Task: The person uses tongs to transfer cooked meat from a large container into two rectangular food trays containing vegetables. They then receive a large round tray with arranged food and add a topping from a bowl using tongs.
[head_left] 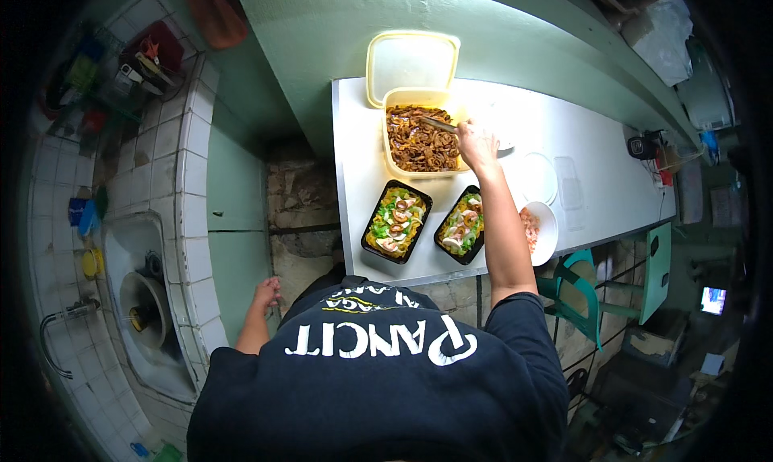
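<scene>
My right hand [477, 146] is closed around metal tongs [439, 125], whose tips reach into a pale yellow plastic tub [390, 158]. Dark brown strips of cooked food [419, 144] fill much of the tub. Two black trays stand in front of it, a left one [367, 247] and a right one [442, 249]. Both hold yellow noodles topped with chopped greens, egg slices and shrimp. My forearm covers part of the right tray. Low at my left side, away from the table, my left hand [267, 291] hangs with loosely bent fingers and nothing in it.
Behind the tub lies its yellowish lid [413, 63], against the green wall. Right of my forearm are a white bowl [547, 235] of pinkish pieces and clear lids [570, 182] on the white table [612, 164]. A green chair [584, 297] stands at the right; a tiled sink counter [189, 220] is leftward.
</scene>
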{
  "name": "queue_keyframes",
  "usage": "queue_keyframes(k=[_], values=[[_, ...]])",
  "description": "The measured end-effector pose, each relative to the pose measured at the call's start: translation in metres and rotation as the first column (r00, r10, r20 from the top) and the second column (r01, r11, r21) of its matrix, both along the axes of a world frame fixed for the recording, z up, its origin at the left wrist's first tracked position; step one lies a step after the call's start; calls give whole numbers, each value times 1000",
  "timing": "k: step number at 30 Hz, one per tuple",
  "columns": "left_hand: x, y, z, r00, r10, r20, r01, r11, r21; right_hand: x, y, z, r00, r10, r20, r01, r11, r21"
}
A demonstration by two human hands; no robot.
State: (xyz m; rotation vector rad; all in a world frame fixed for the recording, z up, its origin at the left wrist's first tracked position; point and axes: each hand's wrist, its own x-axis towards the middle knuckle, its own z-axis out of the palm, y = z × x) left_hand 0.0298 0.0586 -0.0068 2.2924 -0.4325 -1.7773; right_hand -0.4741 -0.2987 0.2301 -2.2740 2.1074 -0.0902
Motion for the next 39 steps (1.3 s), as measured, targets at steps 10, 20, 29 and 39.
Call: queue_keyframes(k=[10,20,29,39], values=[[-2,7,10,999,1,35,-2,1000,19,14,29,-3,995,100,-27,-102,993,-59],[-1,14,-2,1000,9,-7,-9,1000,3,23,38,7,996,-56,71,47,991,124],[-7,6,0,1000,17,3,-17,1000,-5,44,25,-9,993,-57,105,49,996,81],[-6,17,-3,999,43,-16,-43,999,-4,25,31,17,999,-49,16,49,999,17]])
